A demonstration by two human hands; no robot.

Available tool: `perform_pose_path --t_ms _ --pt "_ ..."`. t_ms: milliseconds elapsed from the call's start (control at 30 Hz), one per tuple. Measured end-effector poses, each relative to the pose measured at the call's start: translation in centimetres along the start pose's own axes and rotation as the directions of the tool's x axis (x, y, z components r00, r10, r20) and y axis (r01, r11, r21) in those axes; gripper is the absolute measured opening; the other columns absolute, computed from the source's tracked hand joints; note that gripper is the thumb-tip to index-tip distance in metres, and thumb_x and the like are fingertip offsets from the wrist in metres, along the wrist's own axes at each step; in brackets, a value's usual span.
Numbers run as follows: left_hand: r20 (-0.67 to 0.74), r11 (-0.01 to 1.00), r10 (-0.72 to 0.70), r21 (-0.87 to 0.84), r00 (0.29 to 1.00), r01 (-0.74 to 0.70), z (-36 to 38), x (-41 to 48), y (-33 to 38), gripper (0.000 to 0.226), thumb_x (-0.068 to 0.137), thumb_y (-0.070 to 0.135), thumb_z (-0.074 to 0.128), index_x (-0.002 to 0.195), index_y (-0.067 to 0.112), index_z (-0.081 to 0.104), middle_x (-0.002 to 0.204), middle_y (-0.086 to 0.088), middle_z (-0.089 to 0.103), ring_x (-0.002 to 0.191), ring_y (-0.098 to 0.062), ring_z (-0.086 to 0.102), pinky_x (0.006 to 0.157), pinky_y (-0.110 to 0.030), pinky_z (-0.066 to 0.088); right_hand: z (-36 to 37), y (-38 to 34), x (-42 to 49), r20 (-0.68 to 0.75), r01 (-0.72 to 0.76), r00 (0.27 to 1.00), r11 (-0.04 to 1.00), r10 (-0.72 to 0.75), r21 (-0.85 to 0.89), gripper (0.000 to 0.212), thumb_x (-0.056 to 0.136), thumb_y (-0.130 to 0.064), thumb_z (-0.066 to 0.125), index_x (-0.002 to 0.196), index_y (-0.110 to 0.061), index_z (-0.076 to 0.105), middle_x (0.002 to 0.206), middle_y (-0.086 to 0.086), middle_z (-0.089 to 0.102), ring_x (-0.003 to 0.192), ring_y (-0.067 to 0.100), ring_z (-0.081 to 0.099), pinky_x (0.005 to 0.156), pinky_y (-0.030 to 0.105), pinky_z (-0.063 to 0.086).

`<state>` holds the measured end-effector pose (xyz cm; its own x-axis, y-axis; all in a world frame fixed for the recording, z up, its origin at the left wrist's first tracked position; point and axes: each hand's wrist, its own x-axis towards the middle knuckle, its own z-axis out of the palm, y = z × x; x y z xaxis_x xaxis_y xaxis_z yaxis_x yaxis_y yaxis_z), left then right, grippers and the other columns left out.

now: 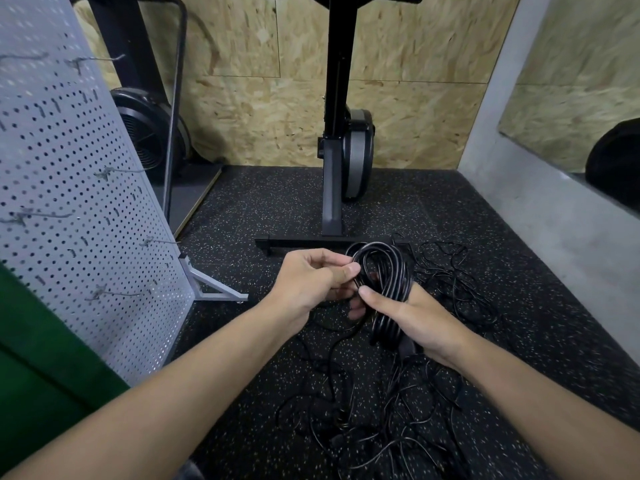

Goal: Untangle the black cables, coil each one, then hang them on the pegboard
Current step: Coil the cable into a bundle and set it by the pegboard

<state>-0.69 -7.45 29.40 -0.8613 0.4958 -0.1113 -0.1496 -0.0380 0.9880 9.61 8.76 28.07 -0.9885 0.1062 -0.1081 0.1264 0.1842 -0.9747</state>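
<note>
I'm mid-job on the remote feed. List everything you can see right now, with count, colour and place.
coiled cable: one, black, held between both hands above the floor
loose cables: count unclear, black, tangled on the floor below and right of the hands
pegboard: one, pale grey, standing at left
hooks: several, grey metal, on the pegboard, nothing hung on them
exercise machine: one, black and grey, upright at back centre
fan wheel: one, black, behind the pegboard
floor: black, speckled
wall: tan chipboard panels, at back
green cloth: one, lower left, nature unclear
left hand: pinches the coil
right hand: grips the coil, thumb over it
</note>
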Motion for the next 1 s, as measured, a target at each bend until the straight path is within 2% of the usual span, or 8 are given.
perform_pose_path --t_ms 167,300,400,467,633,700,800,1000 --pt "-0.025 0.979 0.099 0.179 0.995 -0.093 -0.1 -0.2 0.1 0.011 0.086 0.006 0.084 0.092 0.001 0.076 0.07 -0.006 0.073 0.068 -0.02 0.075 0.065 -0.028 0.062 0.4 -0.4 -0.1 0.032 -0.01 0.999 0.998 0.012 -0.06 0.012 0.098 -0.022 0.07 0.109 -0.018 0.069 0.08 -0.001 0.076 0.081 0.017 0.074 0.075 0.027 0.059" --pt "0.012 0.868 0.225 0.452 0.974 -0.206 -0.2 -0.7 0.4 0.021 0.087 0.029 0.086 0.093 0.015 0.071 0.077 -0.002 0.076 0.064 -0.015 0.075 0.06 -0.024 0.058 0.3 -0.3 0.2 -0.028 0.011 1.0 0.99 -0.015 -0.143 0.005 0.099 -0.023 0.069 0.095 -0.024 0.071 0.074 -0.007 0.073 0.077 0.012 0.069 0.084 0.038 0.057" --pt "-0.028 0.71 0.386 0.647 0.922 -0.278 0.6 -1.0 -0.1 0.034 0.082 0.052 0.083 0.097 0.028 0.065 0.091 0.011 0.07 0.081 -0.004 0.066 0.069 -0.013 0.049 0.4 -0.8 0.2 -0.01 0.042 0.999 0.987 -0.044 -0.152 0.008 0.098 -0.019 0.069 0.096 -0.027 0.071 0.077 -0.012 0.069 0.077 0.005 0.064 0.078 0.028 0.05" --pt "-0.024 0.651 0.469 0.685 0.883 -0.327 1.0 -0.8 -0.3 0.039 0.084 0.046 0.081 0.113 0.03 0.06 0.114 0.014 0.058 0.099 -0.001 0.058 0.081 -0.01 0.045 0.7 -1.2 0.0 0.04 0.056 0.998 0.982 -0.049 -0.183 0.015 0.098 -0.018 0.07 0.09 -0.031 0.068 0.074 -0.017 0.071 0.073 -0.002 0.064 0.073 0.018 0.047" --pt "0.095 0.669 0.35 0.67 0.932 -0.32 -0.4 -0.2 0.2 0.045 0.093 0.035 0.074 0.138 0.032 0.067 0.123 0.015 0.074 0.107 -0.005 0.07 0.094 -0.016 0.052 0.5 -1.2 -0.4 0.097 0.045 0.995 0.979 -0.026 -0.199 0.006 0.096 -0.022 0.074 0.098 -0.022 0.069 0.074 -0.007 0.075 0.076 0.008 0.072 0.076 0.02 0.055" --pt "0.111 0.689 0.315 0.656 0.943 -0.308 -1.0 0.0 0.1 0.043 0.092 0.034 0.075 0.135 0.035 0.069 0.114 0.019 0.076 0.1 -0.008 0.073 0.088 -0.018 0.055 0.4 -1.3 -0.5 0.091 0.023 0.996 0.987 -0.009 -0.161 0.018 0.095 -0.021 0.076 0.11 -0.018 0.068 0.079 -0.002 0.076 0.08 0.013 0.074 0.077 0.022 0.057" --pt "0.135 0.76 0.214 0.599 0.968 -0.251 -2.0 1.0 0.1 0.042 0.085 0.047 0.08 0.127 0.041 0.074 0.117 0.021 0.075 0.113 0.002 0.067 0.105 -0.028 0.052 0.1 -1.6 -0.7 0.102 -0.01 0.995 0.992 0.023 -0.122 0.022 0.093 -0.019 0.078 0.111 -0.01 0.069 0.087 0.006 0.079 0.087 0.019 0.077 0.082 0.031 0.059" --pt "0.164 0.909 0.125 0.376 0.978 -0.179 -2.6 2.3 -0.6 0.036 0.071 0.034 0.092 0.106 0.031 0.084 0.098 0.002 0.081 0.104 -0.021 0.076 0.103 -0.049 0.056 -1.0 -2.0 -0.7 0.218 -0.09 0.968 0.98 0.128 -0.175 0.019 0.092 -0.017 0.077 0.106 -0.006 0.072 0.094 0.01 0.079 0.094 0.025 0.076 0.091 0.041 0.06"
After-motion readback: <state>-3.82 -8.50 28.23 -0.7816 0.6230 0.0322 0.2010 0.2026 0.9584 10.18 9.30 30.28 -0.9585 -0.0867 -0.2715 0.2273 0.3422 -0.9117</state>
